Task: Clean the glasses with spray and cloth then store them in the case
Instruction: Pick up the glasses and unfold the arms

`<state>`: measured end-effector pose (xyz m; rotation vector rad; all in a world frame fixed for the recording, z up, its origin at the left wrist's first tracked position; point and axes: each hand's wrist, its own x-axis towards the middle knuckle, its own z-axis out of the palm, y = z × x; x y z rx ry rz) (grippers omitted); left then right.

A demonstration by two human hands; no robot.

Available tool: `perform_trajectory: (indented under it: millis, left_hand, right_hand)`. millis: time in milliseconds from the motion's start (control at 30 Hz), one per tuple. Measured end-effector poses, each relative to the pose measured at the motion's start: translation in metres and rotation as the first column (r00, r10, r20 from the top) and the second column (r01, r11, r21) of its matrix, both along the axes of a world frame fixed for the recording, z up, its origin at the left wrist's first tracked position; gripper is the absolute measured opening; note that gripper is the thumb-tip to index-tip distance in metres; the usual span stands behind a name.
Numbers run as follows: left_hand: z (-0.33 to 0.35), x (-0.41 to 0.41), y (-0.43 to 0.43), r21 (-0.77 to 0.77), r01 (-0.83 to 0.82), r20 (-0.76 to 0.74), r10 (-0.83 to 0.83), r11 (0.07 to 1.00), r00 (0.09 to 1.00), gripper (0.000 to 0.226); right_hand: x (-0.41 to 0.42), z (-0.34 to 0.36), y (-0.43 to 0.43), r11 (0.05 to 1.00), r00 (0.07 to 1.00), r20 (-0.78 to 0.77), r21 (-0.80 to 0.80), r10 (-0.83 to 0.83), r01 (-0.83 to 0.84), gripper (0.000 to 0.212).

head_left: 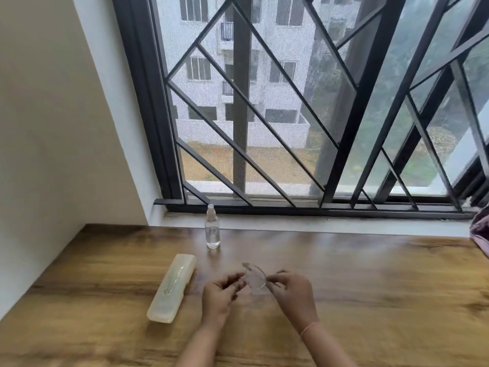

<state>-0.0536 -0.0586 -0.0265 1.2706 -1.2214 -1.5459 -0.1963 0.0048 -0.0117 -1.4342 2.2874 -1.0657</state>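
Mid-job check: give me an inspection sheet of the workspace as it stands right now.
Surface: wooden table, glossy, window glare along the back.
Job's things: glasses held above the table; spray bottle upright behind them; case closed, left of the hands; cloth not seen.
Clutter: pinkish fabric at the right edge, unidentified.
Grippers: right hand pinches the glasses; left hand curled beside them, grip blurred.
Cables: nothing seen.
Surroundings: window grille ahead; wall on the left.
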Motion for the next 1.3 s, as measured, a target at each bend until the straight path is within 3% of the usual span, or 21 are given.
perform_trajectory:
  millis: [33,67,133,200,233,300,433,567,667,833,933,1100,1200,1300]
  left_hand:
    - [0.003,-0.002,0.002,0.014,0.035,-0.030,-0.035,0.999,0.999,0.018]
    - [0.006,-0.005,0.005,0.012,0.074,-0.049,-0.074,0.997,0.996,0.019]
    - [0.014,-0.011,0.011,-0.023,0.125,-0.075,-0.126,0.992,0.989,0.020]
    - [0.022,-0.017,0.015,-0.106,0.131,-0.086,-0.140,0.986,0.986,0.022]
    - [0.024,-0.019,0.017,-0.170,0.132,-0.066,-0.145,0.977,0.987,0.025]
    - [0.024,-0.023,0.017,-0.275,0.137,0.011,-0.139,0.952,0.990,0.030]
    - [0.027,-0.027,0.020,-0.419,0.217,0.235,-0.125,0.882,0.964,0.030]
    - [0.025,-0.028,0.023,-0.602,0.290,0.505,0.073,0.744,0.860,0.014]
    - [0.028,-0.027,0.026,-0.680,0.318,0.542,0.161,0.661,0.825,0.017]
    - [0.032,-0.028,0.029,-0.692,0.238,0.489,0.200,0.682,0.849,0.022]
    - [0.035,-0.029,0.030,-0.686,0.182,0.460,0.226,0.704,0.858,0.021]
    - [0.040,-0.029,0.030,-0.548,-0.083,0.229,0.244,0.832,0.942,0.026]
    - [0.040,-0.028,0.028,-0.347,-0.214,0.023,0.236,0.913,0.972,0.035]
    - [0.040,-0.027,0.024,-0.136,-0.332,-0.160,0.310,0.934,0.937,0.031]
  right_hand:
    - [-0.001,0.004,0.001,0.997,0.966,0.257,-0.074,-0.009,0.029,0.014]
    - [-0.001,0.006,0.002,0.988,0.866,0.500,-0.136,0.008,0.069,0.022]
    - [-0.003,0.006,0.005,0.973,0.631,0.772,-0.198,0.078,0.121,0.022]
    - [-0.002,0.005,0.009,0.975,0.467,0.879,-0.180,0.099,0.133,0.008]
    - [-0.002,0.001,0.010,0.978,0.410,0.908,-0.157,0.087,0.141,0.013]
    - [-0.001,-0.006,0.011,0.980,0.315,0.947,-0.122,0.066,0.159,0.021]
    - [0.000,-0.010,0.014,0.971,0.141,0.988,-0.098,0.068,0.217,0.009]
    - [0.002,-0.016,0.015,0.966,0.089,0.992,-0.103,0.084,0.237,0.009]
    - [0.003,-0.016,0.014,0.965,0.095,0.991,-0.111,0.090,0.239,0.009]
    - [0.006,-0.016,0.012,0.958,0.003,0.996,-0.090,0.092,0.272,0.011]
    - [0.007,-0.014,0.011,0.959,0.001,0.997,-0.077,0.080,0.271,0.011]
    - [0.008,-0.010,0.010,0.956,-0.044,0.997,-0.044,0.060,0.289,0.010]
    - [0.008,-0.007,0.010,0.958,-0.055,0.996,-0.053,0.071,0.280,0.010]
    - [0.005,-0.009,0.011,0.954,-0.075,0.992,-0.075,0.101,0.289,0.013]
